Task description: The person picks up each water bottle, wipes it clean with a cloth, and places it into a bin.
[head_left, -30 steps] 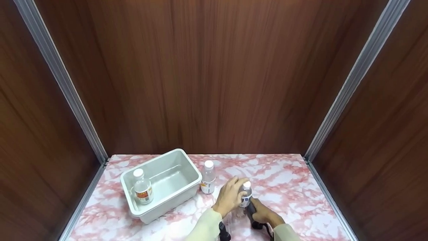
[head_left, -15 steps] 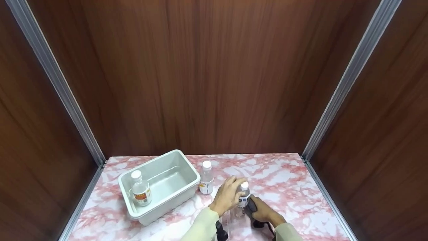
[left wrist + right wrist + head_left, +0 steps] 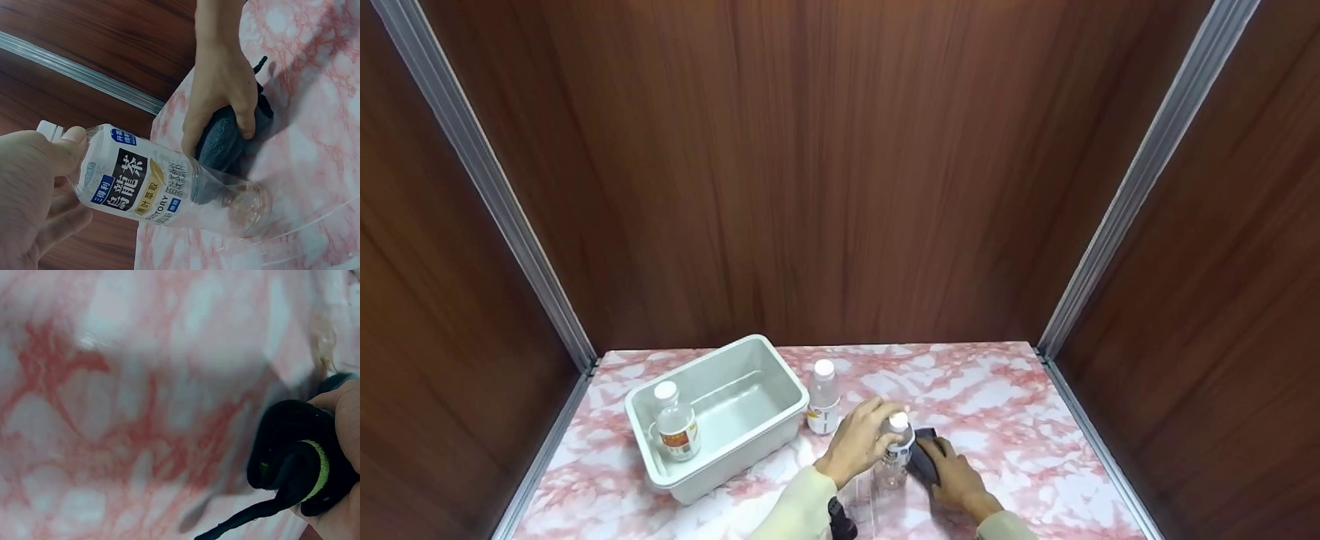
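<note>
My left hand [image 3: 855, 442] grips a clear plastic bottle [image 3: 152, 183] by its upper part, just under the white cap. The bottle has a black, white and blue label and looks bare of liquid; its base is close over the table. On the bottle's right side, my right hand [image 3: 958, 474] holds a bunched dark grey-blue cloth [image 3: 222, 140], its fingers and thumb spread over it. The cloth overlaps the bottle's lower part in the left wrist view. A black strap with a yellow-green edge [image 3: 318, 469] shows beside the right hand in the right wrist view.
A pale grey plastic bin [image 3: 735, 454] stands at the left, with one white-capped bottle [image 3: 676, 431] upright inside. Another capped bottle [image 3: 823, 405] stands between bin and left hand. Wood-look panels [image 3: 810, 172] enclose the pink marbled table [image 3: 1005, 397] at back and sides.
The left hand and its bottle have shifted slightly left. The right hand has turned and spread over the cloth, whose far end now shows past the fingers. Bin and other bottles stay put.
</note>
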The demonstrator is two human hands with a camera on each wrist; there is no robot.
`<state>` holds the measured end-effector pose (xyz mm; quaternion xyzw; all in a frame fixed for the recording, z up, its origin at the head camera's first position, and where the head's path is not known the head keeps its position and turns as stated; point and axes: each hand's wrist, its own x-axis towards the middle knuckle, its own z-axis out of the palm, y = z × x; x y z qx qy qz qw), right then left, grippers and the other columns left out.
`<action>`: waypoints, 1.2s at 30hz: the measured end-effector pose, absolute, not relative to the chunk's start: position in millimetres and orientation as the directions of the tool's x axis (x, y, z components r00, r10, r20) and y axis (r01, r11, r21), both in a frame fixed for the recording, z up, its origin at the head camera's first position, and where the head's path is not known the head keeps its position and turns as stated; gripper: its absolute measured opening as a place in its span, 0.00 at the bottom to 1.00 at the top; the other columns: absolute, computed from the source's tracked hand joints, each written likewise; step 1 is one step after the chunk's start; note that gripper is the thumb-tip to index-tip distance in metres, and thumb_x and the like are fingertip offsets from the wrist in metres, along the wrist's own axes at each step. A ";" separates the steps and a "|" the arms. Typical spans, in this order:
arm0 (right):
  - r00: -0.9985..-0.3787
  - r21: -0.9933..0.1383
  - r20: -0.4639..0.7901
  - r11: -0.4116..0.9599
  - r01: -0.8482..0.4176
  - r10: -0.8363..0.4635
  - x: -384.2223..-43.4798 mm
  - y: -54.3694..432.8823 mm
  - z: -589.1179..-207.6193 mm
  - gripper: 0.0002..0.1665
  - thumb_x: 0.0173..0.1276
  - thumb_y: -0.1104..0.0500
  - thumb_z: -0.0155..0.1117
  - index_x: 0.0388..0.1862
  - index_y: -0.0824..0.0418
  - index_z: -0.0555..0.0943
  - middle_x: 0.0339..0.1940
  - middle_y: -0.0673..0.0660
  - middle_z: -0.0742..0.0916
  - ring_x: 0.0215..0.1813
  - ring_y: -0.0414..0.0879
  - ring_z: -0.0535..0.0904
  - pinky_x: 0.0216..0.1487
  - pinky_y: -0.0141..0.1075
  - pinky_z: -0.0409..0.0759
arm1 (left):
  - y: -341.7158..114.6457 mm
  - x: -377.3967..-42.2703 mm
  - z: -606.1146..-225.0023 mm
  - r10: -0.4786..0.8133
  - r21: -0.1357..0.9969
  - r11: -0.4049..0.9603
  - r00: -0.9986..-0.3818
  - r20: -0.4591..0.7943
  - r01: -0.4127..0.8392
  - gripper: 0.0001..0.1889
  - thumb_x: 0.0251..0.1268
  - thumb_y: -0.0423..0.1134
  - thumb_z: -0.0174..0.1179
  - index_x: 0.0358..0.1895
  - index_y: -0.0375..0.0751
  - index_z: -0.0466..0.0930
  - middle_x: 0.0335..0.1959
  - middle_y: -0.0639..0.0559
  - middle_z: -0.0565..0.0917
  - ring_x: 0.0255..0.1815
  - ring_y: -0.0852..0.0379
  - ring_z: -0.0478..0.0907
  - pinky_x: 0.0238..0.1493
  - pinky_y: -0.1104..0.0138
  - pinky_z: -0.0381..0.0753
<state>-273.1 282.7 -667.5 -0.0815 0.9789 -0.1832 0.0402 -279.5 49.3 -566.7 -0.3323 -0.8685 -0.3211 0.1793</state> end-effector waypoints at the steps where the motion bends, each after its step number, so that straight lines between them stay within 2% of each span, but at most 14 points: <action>1: -0.984 -0.363 -0.048 0.921 -0.145 -0.174 -272.3 282.0 -669.2 0.51 0.54 0.67 0.71 0.77 0.48 0.64 0.73 0.65 0.69 0.53 0.70 0.79 0.34 0.59 0.82 | 47.8 -279.5 -566.4 0.462 0.436 0.570 -0.711 0.531 0.696 0.23 0.61 0.43 0.69 0.61 0.50 0.81 0.47 0.53 0.85 0.47 0.57 0.82 0.49 0.65 0.84; 5: -0.984 -0.339 -0.029 0.928 -0.154 -0.174 -267.1 279.3 -675.2 0.47 0.59 0.59 0.71 0.77 0.51 0.64 0.73 0.68 0.68 0.54 0.70 0.76 0.41 0.63 0.80 | 40.9 -278.6 -565.3 0.454 0.447 0.549 -0.701 0.550 0.706 0.23 0.59 0.42 0.70 0.60 0.49 0.82 0.48 0.54 0.86 0.47 0.57 0.84 0.49 0.65 0.84; 8: -0.984 -0.332 -0.057 0.932 -0.142 -0.171 -261.8 276.6 -680.2 0.47 0.63 0.52 0.68 0.79 0.52 0.60 0.76 0.70 0.65 0.61 0.72 0.72 0.50 0.66 0.76 | 34.8 -276.3 -564.2 0.446 0.454 0.546 -0.703 0.553 0.704 0.21 0.59 0.43 0.71 0.57 0.49 0.83 0.45 0.54 0.87 0.45 0.59 0.84 0.48 0.66 0.84; 13: -0.981 -0.369 -0.101 0.922 -0.118 -0.166 -257.2 272.5 -685.3 0.48 0.67 0.46 0.64 0.81 0.54 0.55 0.79 0.72 0.59 0.73 0.77 0.61 0.58 0.71 0.69 | 22.7 -272.4 -560.8 0.431 0.430 0.552 -0.686 0.587 0.715 0.19 0.58 0.44 0.73 0.53 0.48 0.84 0.43 0.55 0.87 0.41 0.60 0.82 0.44 0.69 0.82; 17: -0.985 -0.386 -0.074 0.915 -0.116 -0.156 -260.1 269.3 -684.6 0.46 0.68 0.44 0.64 0.79 0.58 0.58 0.79 0.73 0.61 0.75 0.80 0.57 0.62 0.75 0.64 | 10.8 -269.2 -555.7 0.411 0.428 0.552 -0.681 0.606 0.715 0.19 0.56 0.44 0.74 0.50 0.47 0.83 0.41 0.55 0.86 0.39 0.60 0.83 0.43 0.69 0.82; 24: -0.989 -0.394 -0.012 0.910 -0.128 -0.144 -269.2 255.4 -669.6 0.42 0.70 0.46 0.61 0.77 0.63 0.62 0.79 0.73 0.63 0.78 0.77 0.52 0.70 0.77 0.51 | -13.1 -266.9 -545.9 0.370 0.450 0.559 -0.695 0.616 0.697 0.17 0.56 0.47 0.74 0.47 0.47 0.84 0.38 0.57 0.87 0.38 0.62 0.82 0.40 0.71 0.82; 28: -0.981 -0.402 0.070 0.894 -0.196 -0.183 -274.6 240.4 -651.2 0.40 0.73 0.49 0.60 0.77 0.64 0.62 0.78 0.72 0.65 0.78 0.75 0.56 0.70 0.76 0.54 | -29.0 -265.4 -539.3 0.332 0.452 0.546 -0.678 0.656 0.705 0.18 0.55 0.46 0.75 0.46 0.44 0.84 0.37 0.54 0.87 0.36 0.60 0.82 0.39 0.68 0.84; 31: -0.958 -0.396 0.173 0.874 -0.282 -0.231 -277.8 227.2 -638.6 0.35 0.74 0.53 0.60 0.74 0.65 0.65 0.76 0.73 0.67 0.76 0.75 0.60 0.69 0.73 0.60 | -41.0 -263.2 -532.8 0.287 0.495 0.528 -0.694 0.661 0.690 0.18 0.54 0.44 0.76 0.46 0.42 0.84 0.37 0.52 0.86 0.33 0.60 0.82 0.35 0.65 0.85; 36: -0.859 -0.312 0.405 0.835 -0.453 -0.314 -284.5 202.2 -625.0 0.28 0.66 0.63 0.63 0.65 0.67 0.73 0.67 0.72 0.76 0.68 0.71 0.71 0.60 0.67 0.73 | -61.0 -260.3 -515.7 0.224 0.518 0.549 -0.713 0.664 0.656 0.18 0.54 0.46 0.76 0.45 0.43 0.84 0.36 0.52 0.86 0.33 0.58 0.83 0.35 0.66 0.84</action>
